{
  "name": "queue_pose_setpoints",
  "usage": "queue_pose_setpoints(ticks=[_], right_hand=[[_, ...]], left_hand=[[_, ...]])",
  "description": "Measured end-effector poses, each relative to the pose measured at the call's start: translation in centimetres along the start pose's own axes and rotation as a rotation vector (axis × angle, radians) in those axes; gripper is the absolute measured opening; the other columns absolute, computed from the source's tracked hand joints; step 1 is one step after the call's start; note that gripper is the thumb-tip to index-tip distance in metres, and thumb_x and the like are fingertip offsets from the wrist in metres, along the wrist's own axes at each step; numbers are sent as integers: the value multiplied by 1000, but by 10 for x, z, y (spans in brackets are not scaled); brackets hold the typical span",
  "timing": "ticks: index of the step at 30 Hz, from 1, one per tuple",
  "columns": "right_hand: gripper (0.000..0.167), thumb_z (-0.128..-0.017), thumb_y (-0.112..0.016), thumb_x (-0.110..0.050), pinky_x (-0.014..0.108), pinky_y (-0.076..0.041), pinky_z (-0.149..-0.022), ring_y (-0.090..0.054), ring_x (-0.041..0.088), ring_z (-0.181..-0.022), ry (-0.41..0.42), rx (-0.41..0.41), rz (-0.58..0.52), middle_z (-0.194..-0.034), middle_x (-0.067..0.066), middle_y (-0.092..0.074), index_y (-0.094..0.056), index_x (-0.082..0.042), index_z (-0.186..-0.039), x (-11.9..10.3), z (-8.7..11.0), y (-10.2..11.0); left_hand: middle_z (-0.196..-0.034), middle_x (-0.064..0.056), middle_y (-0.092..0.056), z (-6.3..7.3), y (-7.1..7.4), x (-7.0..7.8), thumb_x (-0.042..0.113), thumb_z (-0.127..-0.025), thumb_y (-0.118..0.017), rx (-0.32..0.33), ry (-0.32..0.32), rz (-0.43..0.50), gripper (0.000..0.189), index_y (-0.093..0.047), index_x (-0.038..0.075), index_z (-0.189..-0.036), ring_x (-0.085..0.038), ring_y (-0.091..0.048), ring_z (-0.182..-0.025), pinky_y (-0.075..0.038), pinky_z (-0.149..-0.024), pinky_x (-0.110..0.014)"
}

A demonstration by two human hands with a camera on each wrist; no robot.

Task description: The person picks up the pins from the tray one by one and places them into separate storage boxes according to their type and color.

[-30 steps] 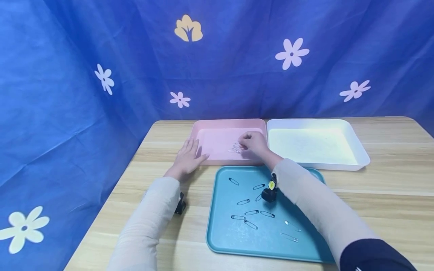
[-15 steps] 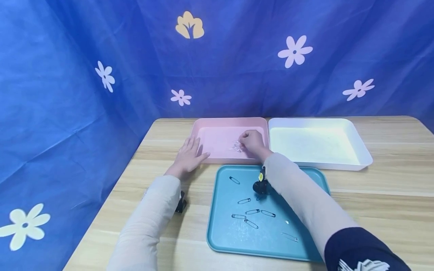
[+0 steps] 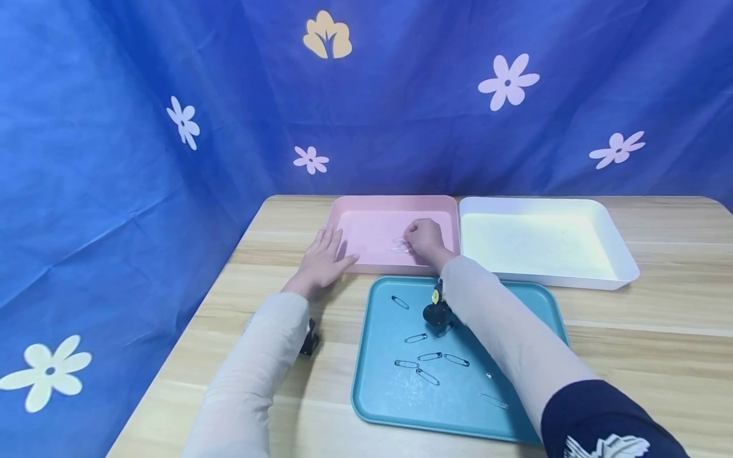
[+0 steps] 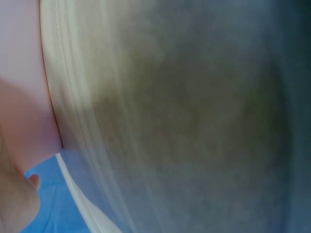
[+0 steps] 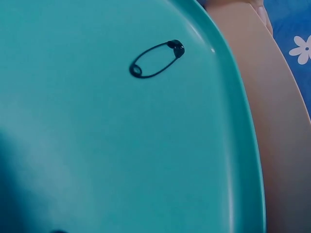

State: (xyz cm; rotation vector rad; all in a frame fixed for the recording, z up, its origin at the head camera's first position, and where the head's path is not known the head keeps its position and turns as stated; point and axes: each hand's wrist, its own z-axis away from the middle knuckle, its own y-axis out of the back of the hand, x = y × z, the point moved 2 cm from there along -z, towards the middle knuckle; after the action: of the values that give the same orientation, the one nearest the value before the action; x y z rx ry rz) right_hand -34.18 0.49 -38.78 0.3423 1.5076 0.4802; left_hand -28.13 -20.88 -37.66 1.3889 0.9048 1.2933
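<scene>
Compared with one second earlier, the black wrist camera (image 3: 436, 313) and the right sleeve (image 3: 504, 331) have shifted a little to the left above the teal tray (image 3: 380, 397), and the sleeve now covers most of one silver pin there. The left hand (image 3: 322, 262) stays at the pink tray (image 3: 366, 222), with its fingers spread and relaxed on the near left corner, gripping nothing. The right hand (image 3: 426, 238) is inside this tray with fingers drawn together at the small heap of silver pins (image 3: 401, 247); from my distant post I cannot tell if a pin is between the fingertips.

I judge these pins very light, of stiff and springy wire, hard to break but slippery on the smooth floor, and likely to catch on each other. Being so flat, they offer little to hold, so I would pinch across the narrow body near the head, using the nails. My right wrist view shows the shape well on one of the black safety pins (image 3: 429, 356): the rounded cap (image 5: 178, 48) looks the best place for grip, and the coil (image 5: 136, 71) the second.
</scene>
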Motion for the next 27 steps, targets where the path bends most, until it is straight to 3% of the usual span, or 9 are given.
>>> queue_pose_setpoints(ticks=[6, 12, 19, 27], right_hand=[[12, -77, -51, 0, 20, -42, -49, -51, 12, -51, -10, 7, 38, -60, 6, -57, -63, 0, -76, 1, 0, 3], [13, -78, -49, -1, 24, -43, -66, -53, 17, -62, 8, 11, 68, -61, 7, -57, -62, -1, -79, 1, 2, 10], [12, -79, -51, -4, 19, -41, -47, -52, 14, -59, 7, 8, 16, -69, 7, -58, -62, 0, -81, -1, 5, 14], [12, -79, -54, -8, 20, -40, -49, -50, 14, -63, 17, -19, -39, -74, 6, -58, -63, -2, -83, -5, 16, 23]], left_hand=[[-143, -14, 5, -2, -1, 3, 57, -85, -29, 5, -14, 1, 79, -5, 5, -139, -30, 5, -128, -6, -101, -48], [-143, -14, 5, -2, -1, 6, 58, -85, -28, 2, -24, -3, 79, -6, 5, -139, -30, 5, -128, -5, -101, -47], [-143, -14, 6, -2, -1, 4, 57, -85, -29, -12, -14, 1, 78, -5, 6, -139, -30, 6, -128, -4, -101, -47], [-143, -14, 6, -2, 0, 0, 57, -85, -28, -14, -6, -4, 78, -4, 5, -139, -30, 6, -128, -4, -102, -46]])
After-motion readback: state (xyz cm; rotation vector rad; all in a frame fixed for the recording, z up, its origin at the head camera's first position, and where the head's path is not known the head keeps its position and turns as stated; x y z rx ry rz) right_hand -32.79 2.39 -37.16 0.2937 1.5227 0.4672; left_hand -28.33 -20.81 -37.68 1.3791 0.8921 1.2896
